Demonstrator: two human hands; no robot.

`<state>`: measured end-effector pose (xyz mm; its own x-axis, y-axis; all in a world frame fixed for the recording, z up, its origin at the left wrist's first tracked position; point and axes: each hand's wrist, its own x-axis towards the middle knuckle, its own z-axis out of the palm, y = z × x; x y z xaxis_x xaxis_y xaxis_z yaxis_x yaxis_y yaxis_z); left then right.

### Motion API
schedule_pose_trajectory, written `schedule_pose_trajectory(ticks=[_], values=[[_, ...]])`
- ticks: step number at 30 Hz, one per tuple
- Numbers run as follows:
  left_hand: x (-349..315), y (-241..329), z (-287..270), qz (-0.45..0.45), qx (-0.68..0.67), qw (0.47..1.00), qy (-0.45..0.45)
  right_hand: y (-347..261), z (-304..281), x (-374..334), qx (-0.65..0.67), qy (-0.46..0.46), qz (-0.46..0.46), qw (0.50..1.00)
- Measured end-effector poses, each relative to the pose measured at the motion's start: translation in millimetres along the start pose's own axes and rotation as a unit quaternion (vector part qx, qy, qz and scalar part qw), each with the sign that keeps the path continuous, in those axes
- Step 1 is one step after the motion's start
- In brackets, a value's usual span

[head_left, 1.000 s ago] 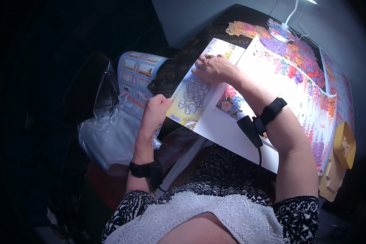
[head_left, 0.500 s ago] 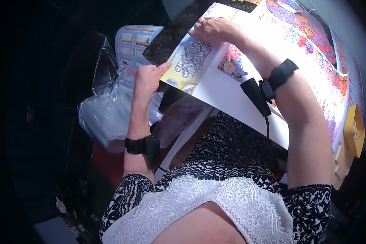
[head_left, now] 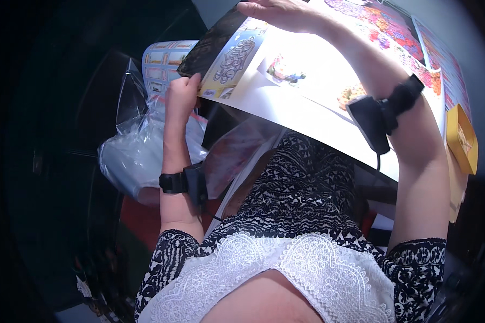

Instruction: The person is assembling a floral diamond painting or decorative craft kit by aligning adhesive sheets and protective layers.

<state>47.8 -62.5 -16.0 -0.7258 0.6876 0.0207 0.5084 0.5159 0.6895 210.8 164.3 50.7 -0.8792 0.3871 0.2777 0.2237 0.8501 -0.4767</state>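
Showing a yellow swirl pattern, the sheet [head_left: 237, 62] is in both hands' grip.

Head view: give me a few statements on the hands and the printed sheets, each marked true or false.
1. The left hand grips the lower corner of the patterned sheet. True.
2. The right hand hangs clear of the paper. False: it rests on the sheet's upper edge.
3. Each wrist carries a black strapped device. True.
4. A clear plastic bag lies below the left hand. True.
5. The yellow box is held in the left hand. False: it sits apart, at the right by the large white sheet.
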Motion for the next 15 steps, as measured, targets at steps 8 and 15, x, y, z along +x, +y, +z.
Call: schedule_pose_trajectory(ticks=[8,15], values=[[-10,34,-10,0.139,0.086,0.97,0.178,-34,-84,-95,-0.019,-0.066,0.084,0.994],[-25,47,-30,0.177,0.062,0.974,0.13,-69,-136,-177,-0.025,-0.062,-0.004,0.998]])
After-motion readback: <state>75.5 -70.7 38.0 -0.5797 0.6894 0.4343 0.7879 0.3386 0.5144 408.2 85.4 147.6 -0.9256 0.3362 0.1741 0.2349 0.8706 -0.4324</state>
